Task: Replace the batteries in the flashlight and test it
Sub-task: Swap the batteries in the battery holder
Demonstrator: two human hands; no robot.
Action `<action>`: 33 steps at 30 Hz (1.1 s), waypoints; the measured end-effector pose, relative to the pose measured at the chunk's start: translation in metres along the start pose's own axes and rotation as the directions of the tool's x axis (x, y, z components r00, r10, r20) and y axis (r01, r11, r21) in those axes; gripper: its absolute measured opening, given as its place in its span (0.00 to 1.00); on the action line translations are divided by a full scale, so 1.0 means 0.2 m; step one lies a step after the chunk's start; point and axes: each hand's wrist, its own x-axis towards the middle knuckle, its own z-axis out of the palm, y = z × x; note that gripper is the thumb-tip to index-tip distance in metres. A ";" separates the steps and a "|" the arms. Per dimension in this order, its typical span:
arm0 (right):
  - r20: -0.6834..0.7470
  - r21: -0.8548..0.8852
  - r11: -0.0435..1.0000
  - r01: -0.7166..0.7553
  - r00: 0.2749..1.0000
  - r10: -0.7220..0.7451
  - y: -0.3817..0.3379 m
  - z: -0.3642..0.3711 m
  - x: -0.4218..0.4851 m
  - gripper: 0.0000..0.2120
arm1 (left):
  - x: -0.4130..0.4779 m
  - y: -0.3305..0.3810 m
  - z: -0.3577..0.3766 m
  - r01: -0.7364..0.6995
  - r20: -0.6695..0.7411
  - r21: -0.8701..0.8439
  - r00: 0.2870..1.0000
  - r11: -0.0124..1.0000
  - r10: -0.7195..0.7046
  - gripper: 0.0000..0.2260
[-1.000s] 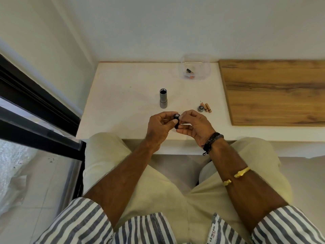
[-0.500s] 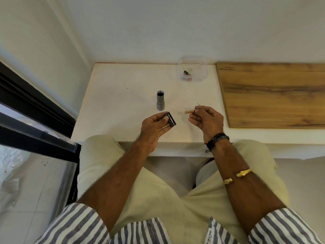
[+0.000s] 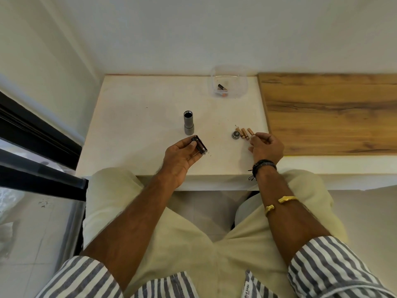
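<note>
Head view: left hand [image 3: 180, 157], just left of frame centre, pinches a black battery holder [image 3: 199, 144] between thumb and fingers, lifted just above the white table [image 3: 137, 130]. Right hand [image 3: 265, 147], right of centre, has its fingers curled, the tips touching the rightmost of three copper batteries [image 3: 243, 132] lying side by side on the table. Whether it grips that one cannot be told. A round grey cap [image 3: 235, 134] sits just left of the batteries. Above the left hand the grey flashlight [image 3: 188, 123] body stands upright, its open end up. At the table's far edge, a clear tub [image 3: 227, 82] holds a dark battery and an orange-tipped one. A wooden board [image 3: 330, 112] fills the right.
</note>
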 end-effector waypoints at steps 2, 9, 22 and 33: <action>0.010 -0.082 0.996 0.041 0.999 -0.040 0.01 0.00 0.01 0.06 | 0.00 0.00 0.00 0.009 0.003 -0.004 1.000 1.000 -0.009 0.14; 0.063 -0.308 0.937 0.168 0.986 -0.156 0.04 0.03 0.03 0.07 | 0.00 0.00 0.01 0.022 0.002 -0.020 1.000 1.000 -0.022 0.15; 0.064 -0.190 0.954 0.234 0.972 -0.225 -0.08 0.07 -0.02 0.08 | 0.01 0.02 0.03 0.057 0.050 -0.082 0.997 0.995 -0.053 0.14; 0.328 -0.359 0.799 0.482 0.867 -0.375 -0.44 0.61 0.30 0.07 | 0.08 0.04 0.00 0.088 0.051 -0.138 0.995 0.987 -0.081 0.13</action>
